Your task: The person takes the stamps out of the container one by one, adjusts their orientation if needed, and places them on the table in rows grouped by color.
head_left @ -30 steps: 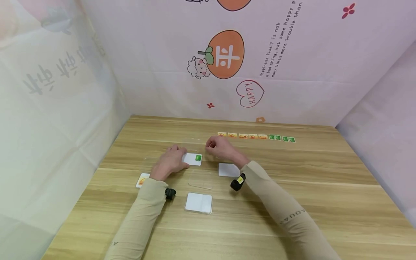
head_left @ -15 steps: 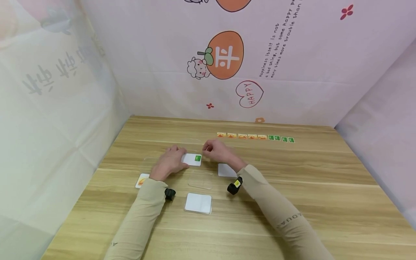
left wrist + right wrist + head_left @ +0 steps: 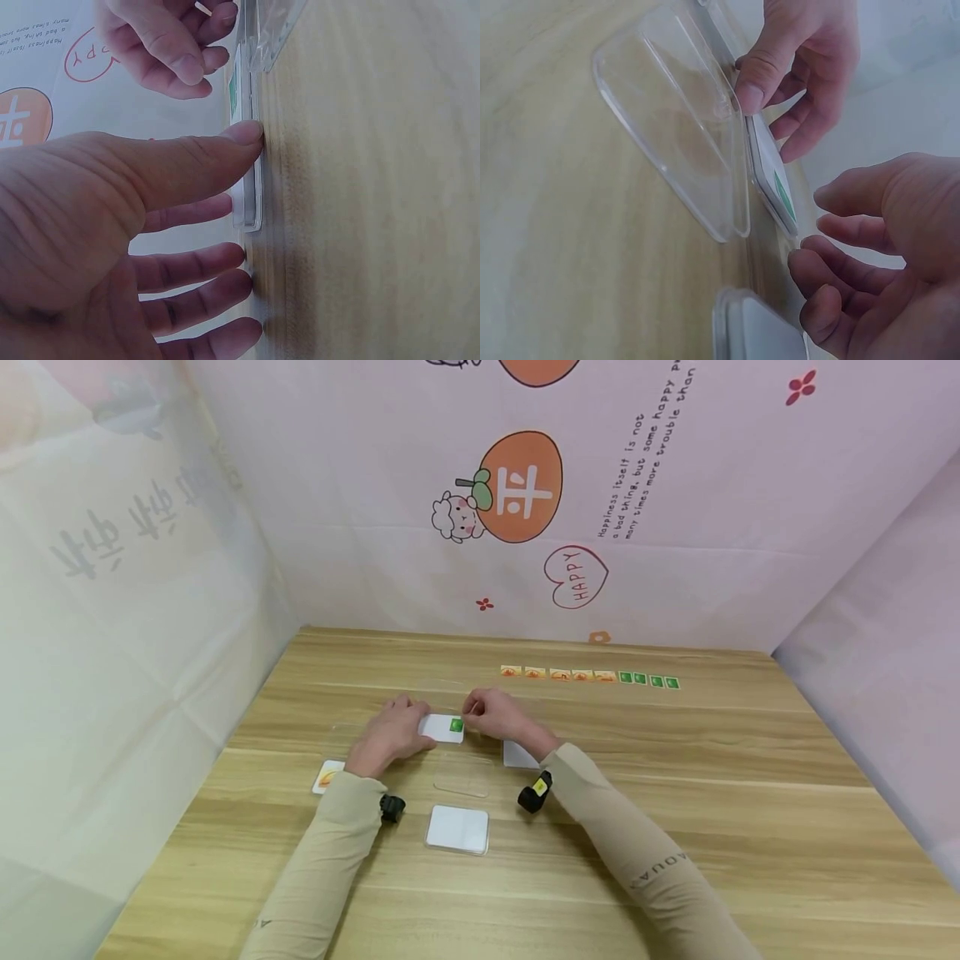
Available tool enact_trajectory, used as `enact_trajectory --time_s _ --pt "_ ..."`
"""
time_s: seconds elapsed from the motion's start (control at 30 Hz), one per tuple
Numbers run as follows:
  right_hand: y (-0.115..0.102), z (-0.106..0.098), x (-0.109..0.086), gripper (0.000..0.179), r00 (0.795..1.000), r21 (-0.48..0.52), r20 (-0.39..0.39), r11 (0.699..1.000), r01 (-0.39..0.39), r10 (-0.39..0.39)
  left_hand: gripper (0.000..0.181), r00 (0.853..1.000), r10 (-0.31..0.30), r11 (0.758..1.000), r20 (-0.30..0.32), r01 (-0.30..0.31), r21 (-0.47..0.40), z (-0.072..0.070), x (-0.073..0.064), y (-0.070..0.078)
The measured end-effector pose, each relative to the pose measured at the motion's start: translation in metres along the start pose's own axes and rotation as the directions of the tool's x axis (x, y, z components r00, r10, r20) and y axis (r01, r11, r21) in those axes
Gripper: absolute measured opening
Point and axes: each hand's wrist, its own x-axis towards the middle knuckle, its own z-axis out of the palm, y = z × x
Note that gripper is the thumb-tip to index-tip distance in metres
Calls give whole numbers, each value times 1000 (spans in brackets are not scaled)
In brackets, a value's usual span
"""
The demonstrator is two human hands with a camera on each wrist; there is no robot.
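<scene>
My left hand [image 3: 393, 731] holds a flat stack of white cards [image 3: 441, 727] by its long edges. The thumb presses the near edge and a finger lies along the far one. A small green picture [image 3: 456, 725] shows at the right end of the top card. My right hand [image 3: 495, 714] hovers just off that end. Its fingers are loosely curled, and in the right wrist view a gap shows between thumb and index finger with nothing visible in it. A clear plastic case half [image 3: 660, 97] lies on the near side of the stack.
A white card stack in a clear case [image 3: 456, 828] lies nearest me. Another white stack [image 3: 519, 755] is partly hidden by my right wrist. An orange-printed card [image 3: 327, 774] lies at left. Several orange pieces [image 3: 535, 672] and green pieces [image 3: 640, 678] form a row near the back wall.
My right hand has moved left and slightly nearer me, up to the right end of the card stack. The left hand and the stack have stayed in place.
</scene>
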Motion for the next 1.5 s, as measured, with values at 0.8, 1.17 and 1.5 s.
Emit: enact_trajectory --time_s 0.8,1.17,1.5 --pt "-8 11 1 19 1000 -192 2 981 12 -12 61 1000 8 1000 -1 -8 23 1 0 1" --pt "-15 14 -2 19 1000 -234 -4 972 8 -9 61 1000 -1 1000 5 1 22 1 1 1" --pt "-16 16 0 17 1000 -232 -19 973 -16 12 61 1000 0 1000 2 0 18 2 2 0"
